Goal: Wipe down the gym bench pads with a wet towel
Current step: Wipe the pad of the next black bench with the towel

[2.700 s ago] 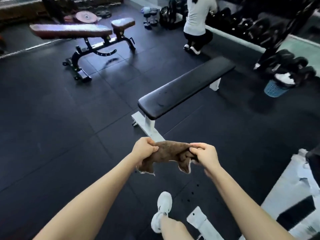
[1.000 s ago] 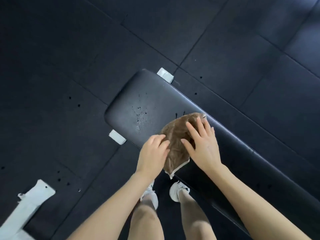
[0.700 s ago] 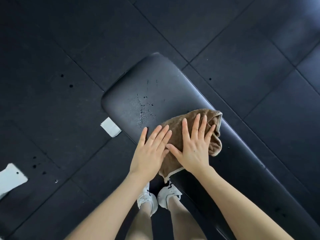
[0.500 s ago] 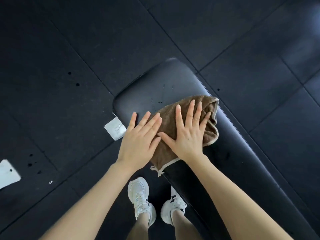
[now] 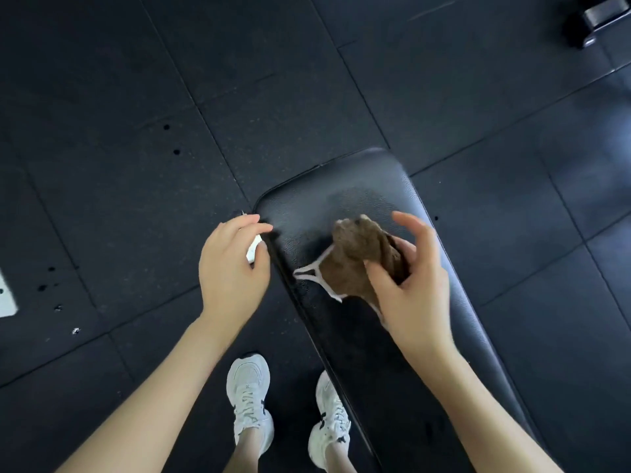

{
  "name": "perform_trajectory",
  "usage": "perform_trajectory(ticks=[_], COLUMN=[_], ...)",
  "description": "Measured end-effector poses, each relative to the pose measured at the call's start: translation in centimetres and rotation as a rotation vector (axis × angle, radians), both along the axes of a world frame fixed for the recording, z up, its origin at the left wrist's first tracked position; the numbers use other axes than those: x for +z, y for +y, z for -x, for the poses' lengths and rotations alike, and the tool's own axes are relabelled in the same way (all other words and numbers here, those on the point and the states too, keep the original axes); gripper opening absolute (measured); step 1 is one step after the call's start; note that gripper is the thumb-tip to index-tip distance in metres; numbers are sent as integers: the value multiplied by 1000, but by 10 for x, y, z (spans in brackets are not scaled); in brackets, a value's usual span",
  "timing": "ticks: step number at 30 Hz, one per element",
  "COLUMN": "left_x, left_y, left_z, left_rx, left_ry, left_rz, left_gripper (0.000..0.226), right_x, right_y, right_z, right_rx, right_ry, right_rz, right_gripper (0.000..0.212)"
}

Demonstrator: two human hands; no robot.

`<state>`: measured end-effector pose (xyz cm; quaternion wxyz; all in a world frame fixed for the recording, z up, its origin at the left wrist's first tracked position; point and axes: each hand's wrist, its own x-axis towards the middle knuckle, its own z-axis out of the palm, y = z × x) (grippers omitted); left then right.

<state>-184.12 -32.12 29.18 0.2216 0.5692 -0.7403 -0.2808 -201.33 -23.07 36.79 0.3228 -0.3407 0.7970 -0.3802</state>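
A black padded bench pad [image 5: 345, 196] runs from the middle of the view down to the lower right. My right hand [image 5: 409, 285] holds a bunched brown towel [image 5: 355, 264] with a pale hem just above the pad, near its rounded end. My left hand [image 5: 232, 268] hovers at the pad's left edge with fingers loosely curled and nothing in it, over a white bench foot that is mostly hidden.
Dark rubber floor tiles [image 5: 170, 80] surround the bench, with several small wet spots at the left. My two white shoes [image 5: 251, 397] stand on the floor below the pad's left edge. A white frame piece [image 5: 5, 298] sits at the far left. A dark dumbbell [image 5: 594, 18] lies top right.
Both hands were pressed flat on the spread towel; now my right hand has gathered it into a bunch and lifted it. My left hand has come off the towel to the pad's left edge.
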Motion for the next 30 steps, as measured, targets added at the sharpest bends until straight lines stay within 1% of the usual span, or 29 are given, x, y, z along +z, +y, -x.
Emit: perform_trajectory(ticks=[1,3,4,5,6,7,8,9,10,11,13,14,17,19,20,21,22,24,25,26,28,30], left_x=[1,4,5,7,8,9,11,11,11,9,1,-5,-22,-29,-31,-32,-32,-27,-24,-21,-15,-10], left_y=[2,6,7,9,9,10,11,11,12,12,12,11,3,-6,-10,-13,-17,-24,-27,-29,-30,-31], left_z=[-1,-2,-1,-1,0,1,3,5,7,9,13,14,18,22,23,24,23,22,21,20,18,16], left_rx=[15,22,22,24,29,34,40,45,46,42,14,-12,-92,-85,-59,-13,49,187,236,269,304,303], left_ry=[1,-22,-40,-55,-64,-69,-71,-72,-71,-75,-106,-136,-234,-266,-254,-199,-97,174,286,357,447,520], left_rz=[-11,-26,-33,-39,-42,-41,-41,-42,-42,-37,-18,-10,-38,-110,-165,-230,-311,-500,-576,-637,-726,-787], left_gripper=[27,27,28,29,29,29,30,30,30,30,29,29,35,38,40,41,42,41,40,39,39,39], right_x=[5,0,-7,-12,-18,-23,-28,-34,-43,-56,-84,-96,-115,-120,-122,-124,-127,-131,-131,-130,-127,-123], right_y=[1,4,5,6,7,9,11,14,16,19,23,22,11,-3,-13,-27,-43,-75,-85,-86,-61,-10], right_z=[8,31,43,51,55,57,54,49,42,36,26,23,13,9,10,11,11,11,9,6,3,1], right_rx=[-8,35,35,21,3,-15,-5,65,185,327,568,621,588,585,606,627,645,649,643,649,703,730], right_ry=[-99,-136,-121,-64,43,191,350,462,552,629,717,739,789,814,827,844,863,894,900,897,868,825], right_rz=[-37,-188,-252,-280,-277,-231,-142,-75,-59,-93,-214,-251,-233,-174,-144,-113,-88,-68,-65,-58,-35,-23], right_gripper=[52,50,49,47,42,36,31,32,37,44,58,63,68,66,63,60,57,54,54,54,59,63])
